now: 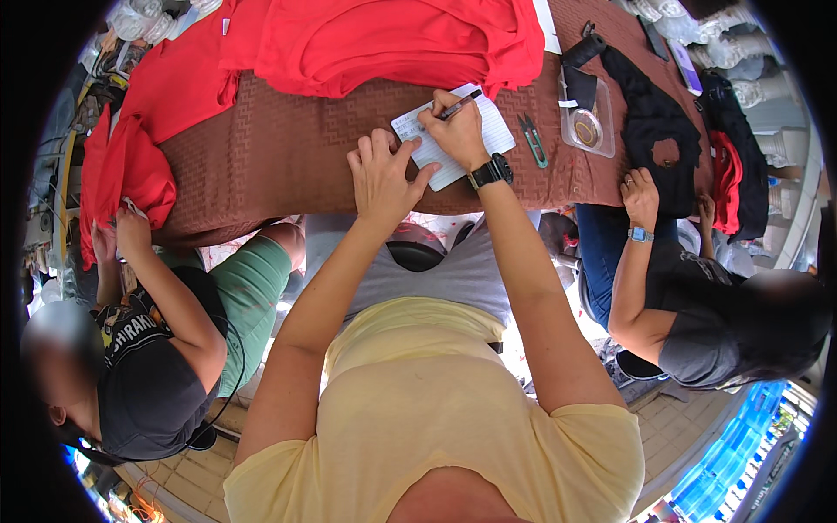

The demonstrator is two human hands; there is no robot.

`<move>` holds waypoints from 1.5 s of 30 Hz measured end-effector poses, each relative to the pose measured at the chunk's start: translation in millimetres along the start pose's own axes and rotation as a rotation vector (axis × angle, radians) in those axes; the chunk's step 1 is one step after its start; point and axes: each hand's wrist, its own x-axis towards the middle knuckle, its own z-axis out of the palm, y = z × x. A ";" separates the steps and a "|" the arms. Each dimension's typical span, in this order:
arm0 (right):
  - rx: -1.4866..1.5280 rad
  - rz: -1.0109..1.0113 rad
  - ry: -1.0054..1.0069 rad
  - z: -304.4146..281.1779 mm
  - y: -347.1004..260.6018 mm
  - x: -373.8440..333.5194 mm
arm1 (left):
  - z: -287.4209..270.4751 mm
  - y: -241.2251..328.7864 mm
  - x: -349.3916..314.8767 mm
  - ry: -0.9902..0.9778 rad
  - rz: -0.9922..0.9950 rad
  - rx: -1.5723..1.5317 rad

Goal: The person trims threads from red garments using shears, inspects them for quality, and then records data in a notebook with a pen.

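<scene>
A small lined notepad lies near the table's front edge with handwriting on its upper left part. My right hand, with a black watch on the wrist, grips a dark pen over the page. At the notepad's left edge rests my left hand, fingers spread, its thumb and fingertips at the paper. Just right of the pad lies a pair of thread snips with green handles. Beyond the pad a large pile of red cloth covers the far side of the table.
A brown patterned cloth covers the table. Right of the snips stands a clear plastic box. A person on the left holds red fabric; another on the right handles black fabric. Phones and a black thread spool lie far right.
</scene>
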 end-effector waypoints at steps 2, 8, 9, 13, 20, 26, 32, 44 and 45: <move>0.014 0.012 0.004 1.1 0.8 0.5 | 3.0 -2.1 -0.3 0.046 0.024 0.003; 0.094 -0.003 0.017 4.9 14.1 0.6 | 2.4 0.3 0.1 0.058 0.025 0.007; 0.121 0.008 0.019 4.6 18.7 1.7 | 2.4 1.3 0.3 0.051 0.022 0.004; 0.616 0.203 -0.002 -15.9 -18.0 2.0 | -1.1 -9.4 1.6 0.177 -0.088 -0.348; 0.575 0.050 -0.212 -71.2 -89.2 -36.0 | -43.1 -42.3 -5.7 -0.050 -0.538 -1.399; 0.529 0.108 -0.215 -72.8 -110.3 -55.5 | -61.2 -21.6 3.0 -0.097 -0.494 -1.306; 0.534 0.158 -0.115 -77.5 -119.7 -57.2 | -66.8 -9.0 -0.3 -0.090 -0.327 -1.048; 0.666 0.208 -0.187 -62.6 -111.5 -64.4 | -75.2 5.2 2.1 -0.164 -0.294 -1.215; 0.686 0.230 -0.183 -57.1 -112.0 -66.2 | -76.9 12.1 4.1 -0.145 -0.272 -1.255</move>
